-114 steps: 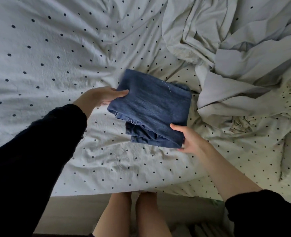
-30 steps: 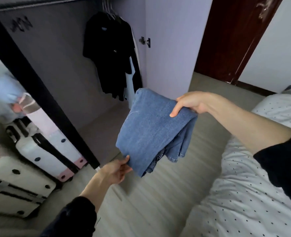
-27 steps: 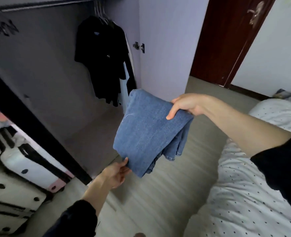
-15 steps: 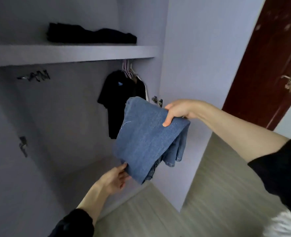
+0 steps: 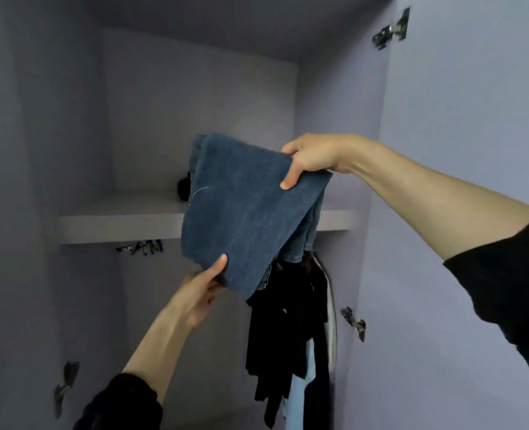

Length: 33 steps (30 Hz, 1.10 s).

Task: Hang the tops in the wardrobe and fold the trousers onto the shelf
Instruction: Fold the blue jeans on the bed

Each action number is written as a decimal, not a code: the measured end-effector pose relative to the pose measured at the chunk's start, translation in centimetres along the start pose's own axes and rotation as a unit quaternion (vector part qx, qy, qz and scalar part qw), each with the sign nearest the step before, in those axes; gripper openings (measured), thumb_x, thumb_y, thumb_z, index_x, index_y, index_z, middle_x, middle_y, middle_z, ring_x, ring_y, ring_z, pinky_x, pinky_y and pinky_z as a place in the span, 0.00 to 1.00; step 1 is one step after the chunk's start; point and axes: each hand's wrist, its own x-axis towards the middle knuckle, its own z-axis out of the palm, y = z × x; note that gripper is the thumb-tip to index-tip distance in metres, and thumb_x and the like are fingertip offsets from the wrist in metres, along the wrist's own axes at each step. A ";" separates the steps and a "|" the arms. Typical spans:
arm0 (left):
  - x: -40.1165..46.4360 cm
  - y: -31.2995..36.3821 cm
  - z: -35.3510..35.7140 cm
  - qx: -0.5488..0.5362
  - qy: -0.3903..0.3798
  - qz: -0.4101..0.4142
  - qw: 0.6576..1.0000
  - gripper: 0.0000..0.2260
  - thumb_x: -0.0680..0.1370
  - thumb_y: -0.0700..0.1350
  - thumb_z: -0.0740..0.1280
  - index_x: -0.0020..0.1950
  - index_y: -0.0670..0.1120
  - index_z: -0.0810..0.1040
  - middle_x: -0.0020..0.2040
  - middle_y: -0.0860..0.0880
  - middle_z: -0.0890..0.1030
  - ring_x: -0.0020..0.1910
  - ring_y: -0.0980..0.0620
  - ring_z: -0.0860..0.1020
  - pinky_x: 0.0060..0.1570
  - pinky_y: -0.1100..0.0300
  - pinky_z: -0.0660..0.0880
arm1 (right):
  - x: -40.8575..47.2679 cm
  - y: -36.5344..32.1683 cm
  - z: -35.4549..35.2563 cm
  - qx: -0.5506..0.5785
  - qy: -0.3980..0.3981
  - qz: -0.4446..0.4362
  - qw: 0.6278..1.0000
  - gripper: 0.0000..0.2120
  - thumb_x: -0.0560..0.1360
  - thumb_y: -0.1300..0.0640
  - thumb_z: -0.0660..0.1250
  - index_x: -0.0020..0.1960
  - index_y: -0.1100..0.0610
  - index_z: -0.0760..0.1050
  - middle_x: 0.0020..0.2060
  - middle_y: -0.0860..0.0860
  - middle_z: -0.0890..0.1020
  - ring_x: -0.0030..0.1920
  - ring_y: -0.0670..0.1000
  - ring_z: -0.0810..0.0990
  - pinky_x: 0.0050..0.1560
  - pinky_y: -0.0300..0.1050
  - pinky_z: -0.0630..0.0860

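Head camera view: folded blue denim trousers point(image 5: 247, 218) are held up in front of the pale lilac wardrobe shelf point(image 5: 117, 225), tilted, not resting on it. Their upper right edge is pinched by the right hand point(image 5: 314, 158), thumb across the fabric; the lower corner is gripped by the left hand point(image 5: 202, 291). Dark tops point(image 5: 283, 330) are seen hanging beneath the shelf, partly hidden behind the trousers

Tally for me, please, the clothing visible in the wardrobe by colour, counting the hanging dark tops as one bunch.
Blue: 1, the folded jeans, gripped by both hands.
Black: 2, the hanging tops and a dark item on the shelf.
Light: 1, a pale garment behind the tops.
Total: 4
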 end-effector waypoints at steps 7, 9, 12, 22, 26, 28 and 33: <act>8.1 13.0 -3.4 0.018 0.166 0.191 0.967 0.28 0.71 0.46 0.74 0.66 0.37 0.71 0.62 0.45 0.77 0.58 0.46 0.76 0.56 0.53 0.73 | 10.0 -1.3 -3.3 0.140 0.068 -0.094 0.983 0.15 0.70 0.68 0.70 0.55 0.59 0.76 0.53 0.56 0.82 0.52 0.56 0.81 0.55 0.51 0.79; 10.1 16.2 -4.9 0.041 0.190 0.211 0.958 0.30 0.70 0.46 0.75 0.66 0.36 0.71 0.62 0.44 0.77 0.60 0.45 0.75 0.60 0.52 0.73 | 13.6 -1.3 -3.4 0.179 0.077 -0.106 0.975 0.15 0.69 0.68 0.70 0.55 0.59 0.76 0.53 0.55 0.82 0.53 0.55 0.81 0.55 0.51 0.78; 12.5 18.7 -7.1 0.058 0.208 0.228 0.949 0.30 0.69 0.46 0.75 0.67 0.35 0.71 0.63 0.42 0.76 0.61 0.44 0.75 0.61 0.52 0.72 | 18.4 -1.7 -3.0 0.206 0.079 -0.125 0.967 0.12 0.68 0.67 0.71 0.49 0.56 0.76 0.52 0.54 0.82 0.55 0.56 0.80 0.56 0.52 0.77; 14.4 20.9 -15.0 0.083 0.340 0.239 0.906 0.27 0.72 0.48 0.73 0.67 0.38 0.71 0.63 0.44 0.76 0.60 0.47 0.74 0.55 0.57 0.71 | 33.8 -7.6 0.9 0.229 -0.126 -0.199 0.944 0.10 0.75 0.65 0.65 0.53 0.54 0.76 0.48 0.50 0.83 0.48 0.52 0.82 0.50 0.47 0.79; 14.2 21.3 -16.1 0.157 0.386 0.192 0.889 0.24 0.75 0.54 0.67 0.65 0.41 0.72 0.56 0.48 0.77 0.46 0.50 0.78 0.34 0.67 0.74 | 40.6 -9.6 2.6 0.217 -0.207 -0.180 0.937 0.23 0.70 0.61 0.68 0.64 0.60 0.73 0.58 0.57 0.80 0.56 0.57 0.79 0.57 0.52 0.76; 14.8 20.9 -16.3 0.212 0.401 0.147 0.879 0.22 0.76 0.57 0.63 0.62 0.43 0.72 0.51 0.47 0.78 0.37 0.54 0.77 0.18 0.70 0.67 | 43.4 -10.5 4.1 0.184 -0.235 -0.167 0.940 0.30 0.66 0.58 0.70 0.68 0.62 0.70 0.63 0.58 0.77 0.62 0.58 0.76 0.61 0.53 0.73; 18.7 19.8 -16.9 0.452 0.348 -0.066 0.818 0.28 0.77 0.63 0.57 0.56 0.38 0.74 0.43 0.45 0.81 0.26 0.55 0.80 0.21 0.65 0.67 | 50.3 -10.9 10.4 -0.139 -0.044 -0.207 0.968 0.34 0.73 0.49 0.70 0.75 0.53 0.60 0.74 0.53 0.61 0.73 0.59 0.61 0.71 0.55 0.60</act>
